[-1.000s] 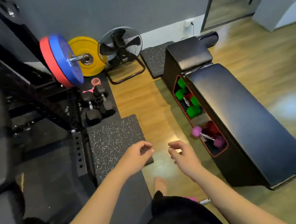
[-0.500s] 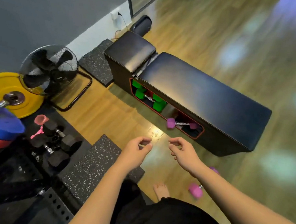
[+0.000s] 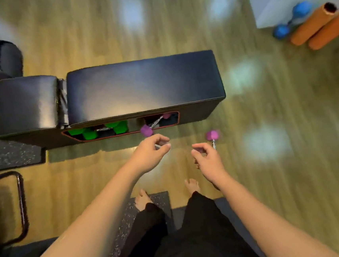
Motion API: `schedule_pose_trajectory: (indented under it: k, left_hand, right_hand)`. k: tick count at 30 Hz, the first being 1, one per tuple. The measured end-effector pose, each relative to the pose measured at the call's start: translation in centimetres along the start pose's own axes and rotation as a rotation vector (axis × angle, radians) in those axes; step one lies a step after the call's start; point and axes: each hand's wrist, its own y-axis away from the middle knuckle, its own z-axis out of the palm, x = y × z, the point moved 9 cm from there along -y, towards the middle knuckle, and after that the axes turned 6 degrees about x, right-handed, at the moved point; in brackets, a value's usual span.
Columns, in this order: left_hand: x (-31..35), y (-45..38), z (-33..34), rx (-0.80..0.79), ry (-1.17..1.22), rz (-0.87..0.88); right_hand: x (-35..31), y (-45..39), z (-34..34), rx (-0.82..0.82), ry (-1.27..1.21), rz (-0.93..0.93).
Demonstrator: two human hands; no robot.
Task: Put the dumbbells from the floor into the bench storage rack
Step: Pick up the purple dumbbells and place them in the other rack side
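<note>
Head view, looking steeply down: we record a black padded leather bench (image 3: 141,85) with a red-edged storage rack opening (image 3: 121,127) along its near side. Inside the opening's left bay lie green hexagonal dumbbells (image 3: 102,129). In the right bay a purple hexagonal dumbbell with a chrome handle (image 3: 146,130) sits only partly stowed, its near head projecting past the red edge at about 7 o'clock from the bay.

A second purple chrome-handled dumbbell (image 3: 212,135) lies on the wooden plank floor (image 3: 281,159), at 4 o'clock from the rack opening. The right hand (image 3: 208,160) is just beside its handle, fingers loosely curled and holding nothing. The left hand (image 3: 150,151) hovers just below the projecting head, thumb and forefinger nearly meeting, nothing visibly pinched between them.

A blue dumbbell (image 3: 291,22) lies at 2 o'clock from the bench, beside two orange foam rollers (image 3: 320,26).

Risks, in our judgement:
- The projecting dumbbell may roll out onto the floor if knocked while another is loaded beside it.
- Bare feet (image 3: 142,199) stand close under the work; a slipped grip on the smooth chrome handle would drop weight towards them.
- The right bay looks crowded, so a second dumbbell may jam.
- Blur limits certainty about contact.
</note>
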Motion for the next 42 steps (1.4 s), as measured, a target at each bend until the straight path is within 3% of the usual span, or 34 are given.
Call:
schedule_pose_trajectory:
  k: [8,15,19,27,36,42]
  left_hand:
    - [6.7,-7.6,11.4,-0.288,-0.219,0.172]
    - [10.0,-16.4,21.7,-0.363,-0.174,0.150]
    - [9.5,-22.4,27.8,-0.430,-0.317,0.222]
    - [1.2,-34.6,41.6,-0.588,-0.636,0.332]
    - [-9.5,-47.9,56.8,-0.677,-0.933,0.505]
    - [-16.6,-52.7,62.2,-0.663,-0.979,0.415]
  right_hand:
    - [9.8,-1.9,-7.8,0.284,-0.231,0.260]
    - [19.2,-6.9,-13.1,0.527,-0.407,0.470]
    - [25.1,-10.8,-12.7,0.630,-0.478,0.589]
    - [37.0,-21.9,-7.9,0.808,-0.658,0.795]
    - [52.0,-34.7,-0.8,0.863,-0.623,1.021]
    - [59.5,-39.1,2.8,0.803,-0.505,1.143]
